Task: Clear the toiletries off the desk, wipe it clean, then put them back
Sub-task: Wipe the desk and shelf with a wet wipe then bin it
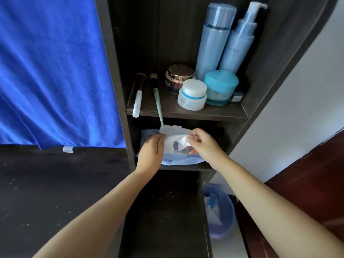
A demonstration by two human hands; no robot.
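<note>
My left hand (150,153): arm stretched forward, palm down, fingers curled. My right hand (202,142): arm stretched forward from the right, thumb and fingertips pinched together.

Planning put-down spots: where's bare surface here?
Free: dark desk top below the blue cloth, and the shelf strip between the two brushes and the jars. Crowded: shelf's right half; lower cubby, filled by wipes pack and both hands.
</note>
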